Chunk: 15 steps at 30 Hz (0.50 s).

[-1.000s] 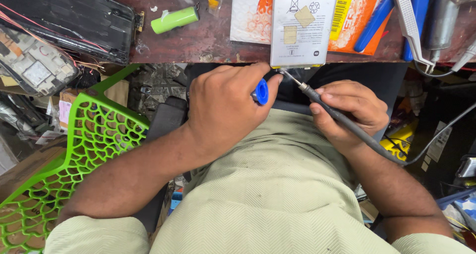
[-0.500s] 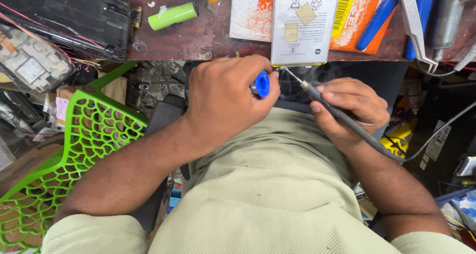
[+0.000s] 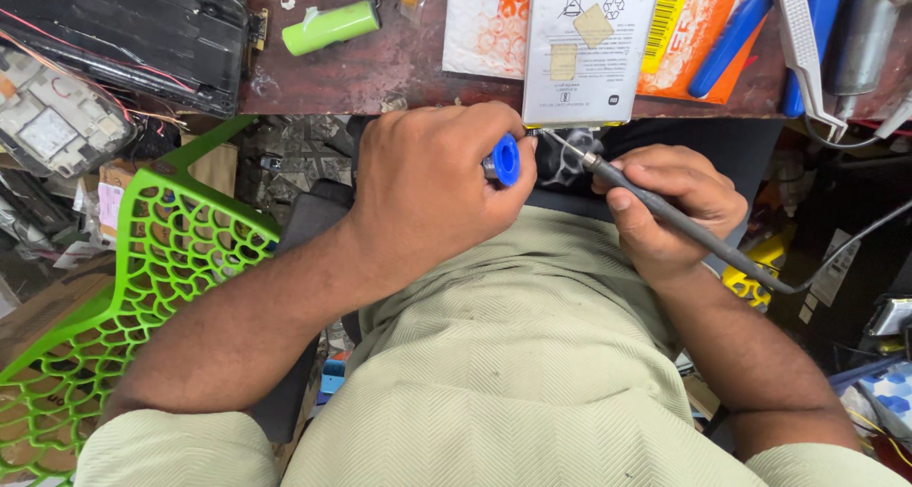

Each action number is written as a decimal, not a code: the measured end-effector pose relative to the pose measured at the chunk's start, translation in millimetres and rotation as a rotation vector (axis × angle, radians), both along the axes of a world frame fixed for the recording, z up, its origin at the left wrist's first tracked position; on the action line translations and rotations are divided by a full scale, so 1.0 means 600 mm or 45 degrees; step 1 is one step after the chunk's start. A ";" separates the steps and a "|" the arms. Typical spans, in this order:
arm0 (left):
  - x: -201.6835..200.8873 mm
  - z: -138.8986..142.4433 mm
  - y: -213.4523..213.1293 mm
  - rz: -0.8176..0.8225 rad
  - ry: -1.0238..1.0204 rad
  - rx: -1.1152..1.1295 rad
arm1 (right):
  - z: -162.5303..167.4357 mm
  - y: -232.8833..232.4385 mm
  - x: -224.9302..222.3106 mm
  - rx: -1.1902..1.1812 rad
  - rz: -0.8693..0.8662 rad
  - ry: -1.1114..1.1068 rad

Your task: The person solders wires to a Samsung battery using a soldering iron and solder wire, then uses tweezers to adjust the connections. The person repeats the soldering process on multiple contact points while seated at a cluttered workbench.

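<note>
My left hand point(image 3: 432, 188) is closed around a small blue spool point(image 3: 504, 159), held just below the edge of the dark workbench point(image 3: 380, 74). My right hand point(image 3: 670, 207) grips a grey soldering iron point(image 3: 655, 207) like a pen. Its metal tip point(image 3: 560, 148) points up and left, close to the lower edge of a flat silver battery point(image 3: 589, 45) lying on the bench. A cord runs from the iron down to the right. The two hands are close together over my lap.
A green cylindrical cell point(image 3: 330, 26) lies on the bench. A black device point(image 3: 133, 31) with wires sits at upper left, white tweezers point(image 3: 803, 45) and blue tools point(image 3: 731, 36) at upper right. A green lattice chair point(image 3: 114, 297) stands at left.
Both hands have stayed nearly in place. The iron's tip and the blue spool remain close together at the battery's lower edge, with the view shifted slightly.
</note>
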State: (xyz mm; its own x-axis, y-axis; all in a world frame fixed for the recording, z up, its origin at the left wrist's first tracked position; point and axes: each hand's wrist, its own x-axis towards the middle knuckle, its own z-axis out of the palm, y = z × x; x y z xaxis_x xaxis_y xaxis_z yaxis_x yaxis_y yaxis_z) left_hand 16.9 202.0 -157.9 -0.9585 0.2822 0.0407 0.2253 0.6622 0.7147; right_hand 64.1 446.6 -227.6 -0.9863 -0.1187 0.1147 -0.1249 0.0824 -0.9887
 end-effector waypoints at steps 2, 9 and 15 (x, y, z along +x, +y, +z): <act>-0.001 0.000 -0.001 -0.008 -0.010 0.001 | -0.001 -0.003 -0.001 0.013 -0.008 0.038; -0.003 -0.001 -0.002 -0.036 0.016 -0.040 | -0.002 -0.004 -0.005 -0.012 0.009 0.041; -0.005 -0.005 0.000 -0.037 0.005 -0.045 | -0.003 -0.004 -0.006 -0.013 0.008 0.012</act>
State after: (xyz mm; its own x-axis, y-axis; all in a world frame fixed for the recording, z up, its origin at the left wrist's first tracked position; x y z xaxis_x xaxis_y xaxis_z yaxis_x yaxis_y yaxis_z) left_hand 14.0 201.8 -160.8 -0.9496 0.3116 0.0340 0.2478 0.6799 0.6902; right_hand 60.3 444.0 -229.2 -0.9844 -0.1239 0.1252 -0.1348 0.0718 -0.9883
